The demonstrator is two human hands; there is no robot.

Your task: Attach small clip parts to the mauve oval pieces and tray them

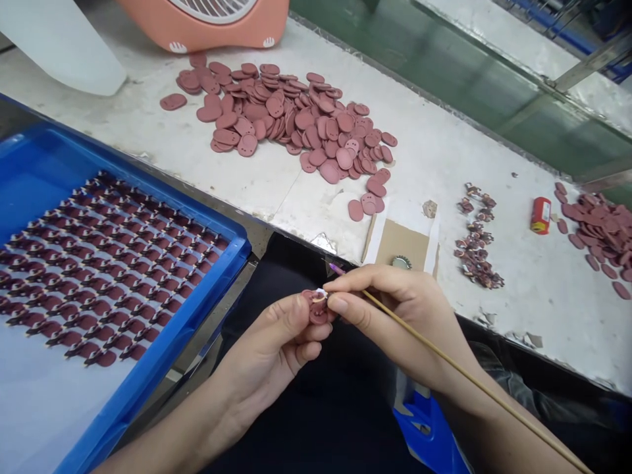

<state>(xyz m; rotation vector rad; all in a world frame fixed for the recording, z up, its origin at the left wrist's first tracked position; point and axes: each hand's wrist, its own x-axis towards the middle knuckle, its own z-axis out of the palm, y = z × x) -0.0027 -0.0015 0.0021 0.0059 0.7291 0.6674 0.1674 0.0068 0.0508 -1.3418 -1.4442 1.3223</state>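
Observation:
My left hand (279,342) pinches a small reddish-brown oval piece (318,307) between thumb and fingers, over my lap. My right hand (395,309) is closed on a thin wooden stick (474,382) with a purple tip, and its fingertips touch the piece, where a white spot shows. A large heap of the same reddish-brown oval pieces (291,118) lies on the white worktable (162,151) beyond my hands.
A blue tray (162,349) at the left holds rows of finished dark pieces. Small dark parts (476,247) lie in a strip at right, near a red container (541,215), another pile of pieces (600,230), a cardboard square (405,240) and a metal cap (401,262). A pink fan base (207,29) stands behind.

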